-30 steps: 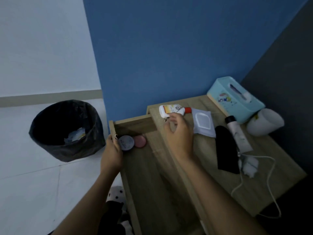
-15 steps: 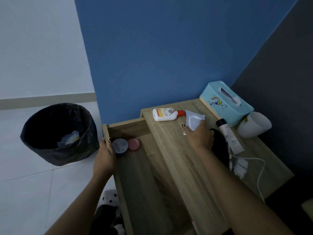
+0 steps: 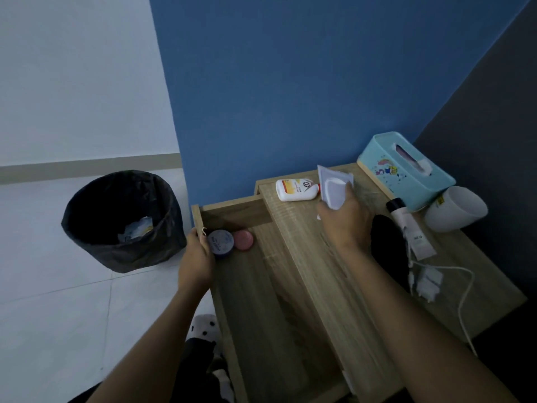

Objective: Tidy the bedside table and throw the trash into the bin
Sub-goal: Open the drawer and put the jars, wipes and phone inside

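The right hand (image 3: 345, 225) has left the lotion bottle (image 3: 296, 189) lying just beyond it and now pinches the wipes pack (image 3: 334, 189) lifted off the tabletop (likely drawer-bound), while the left hand (image 3: 196, 261) grips the open drawer's (image 3: 261, 301) edge

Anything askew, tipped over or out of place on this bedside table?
Yes. The white cup lies on its side by the tissue box. A white bottle and a tube lie flat, and a charger cable trails off the table edge. The drawer stands pulled out.
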Action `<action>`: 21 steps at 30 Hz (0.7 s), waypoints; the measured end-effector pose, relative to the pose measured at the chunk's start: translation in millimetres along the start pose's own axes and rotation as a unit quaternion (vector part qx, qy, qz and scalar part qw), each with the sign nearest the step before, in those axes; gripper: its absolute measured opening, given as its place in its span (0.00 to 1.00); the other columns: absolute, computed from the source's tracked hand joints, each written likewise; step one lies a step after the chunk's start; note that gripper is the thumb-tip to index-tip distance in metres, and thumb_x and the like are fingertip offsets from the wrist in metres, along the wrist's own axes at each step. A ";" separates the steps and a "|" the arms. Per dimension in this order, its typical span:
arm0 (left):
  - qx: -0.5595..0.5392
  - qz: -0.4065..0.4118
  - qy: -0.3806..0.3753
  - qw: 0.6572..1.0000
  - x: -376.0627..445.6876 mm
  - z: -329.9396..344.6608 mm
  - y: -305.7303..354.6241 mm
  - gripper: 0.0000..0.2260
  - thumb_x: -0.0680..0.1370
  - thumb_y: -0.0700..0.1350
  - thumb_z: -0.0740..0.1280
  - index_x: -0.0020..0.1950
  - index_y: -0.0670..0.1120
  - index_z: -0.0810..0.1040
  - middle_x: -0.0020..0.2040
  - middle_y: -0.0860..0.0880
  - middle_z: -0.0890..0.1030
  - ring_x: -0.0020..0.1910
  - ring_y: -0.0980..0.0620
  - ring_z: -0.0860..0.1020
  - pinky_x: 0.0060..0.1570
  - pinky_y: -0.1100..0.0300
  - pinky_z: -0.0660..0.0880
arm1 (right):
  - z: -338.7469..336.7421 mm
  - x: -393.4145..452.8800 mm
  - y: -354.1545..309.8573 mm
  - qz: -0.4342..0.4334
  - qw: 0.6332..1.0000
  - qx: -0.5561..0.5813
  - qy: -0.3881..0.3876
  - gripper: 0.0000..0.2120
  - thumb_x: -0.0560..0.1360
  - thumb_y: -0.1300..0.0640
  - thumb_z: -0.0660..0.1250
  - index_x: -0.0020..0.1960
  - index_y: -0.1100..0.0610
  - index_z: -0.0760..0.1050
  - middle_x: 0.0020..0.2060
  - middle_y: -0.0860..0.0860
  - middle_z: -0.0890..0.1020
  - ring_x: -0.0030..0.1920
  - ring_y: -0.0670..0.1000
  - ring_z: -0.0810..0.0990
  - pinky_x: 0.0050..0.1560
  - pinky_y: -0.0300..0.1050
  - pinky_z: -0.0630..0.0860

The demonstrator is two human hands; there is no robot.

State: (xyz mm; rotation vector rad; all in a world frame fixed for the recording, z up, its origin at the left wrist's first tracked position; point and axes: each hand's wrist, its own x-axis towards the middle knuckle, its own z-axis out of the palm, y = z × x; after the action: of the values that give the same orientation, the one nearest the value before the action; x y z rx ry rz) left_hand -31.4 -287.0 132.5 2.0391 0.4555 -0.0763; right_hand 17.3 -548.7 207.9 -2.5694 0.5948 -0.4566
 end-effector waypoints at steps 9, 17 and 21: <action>0.013 -0.008 0.009 1.000 0.6 -1.0 3.4 0.19 0.83 0.52 0.48 0.72 0.47 0.61 0.65 0.39 0.75 0.60 0.39 0.76 0.57 0.44 0.75 | 16.4 -104.0 -65.3 -0.109 0.987 0.012 -0.116 0.33 0.70 0.42 0.60 0.72 0.55 0.66 0.59 0.57 0.78 0.56 0.58 0.73 0.58 0.52 0.72; 0.018 -0.014 0.018 1.000 1.8 0.6 1.2 0.19 0.83 0.52 0.47 0.70 0.46 0.63 0.62 0.39 0.77 0.58 0.38 0.77 0.56 0.44 0.75 | 56.2 -172.7 -43.4 -0.067 0.955 -0.030 -0.286 0.38 0.73 0.39 0.63 0.77 0.51 0.52 0.71 0.54 0.65 0.70 0.57 0.63 0.65 0.54 0.70; 0.017 0.001 0.014 1.000 3.1 1.4 -1.9 0.19 0.83 0.52 0.47 0.70 0.45 0.63 0.61 0.39 0.77 0.58 0.38 0.76 0.53 0.47 0.74 | 79.6 -184.3 -26.8 -0.038 0.941 -0.046 -0.333 0.37 0.74 0.44 0.66 0.76 0.55 0.55 0.74 0.54 0.63 0.75 0.56 0.59 0.74 0.54 0.58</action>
State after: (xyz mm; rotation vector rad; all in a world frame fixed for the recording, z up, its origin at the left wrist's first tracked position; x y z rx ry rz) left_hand -28.9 -286.5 129.5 2.0767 0.4734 -0.0550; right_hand -98.2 -410.2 115.8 -2.6084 0.2714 0.4284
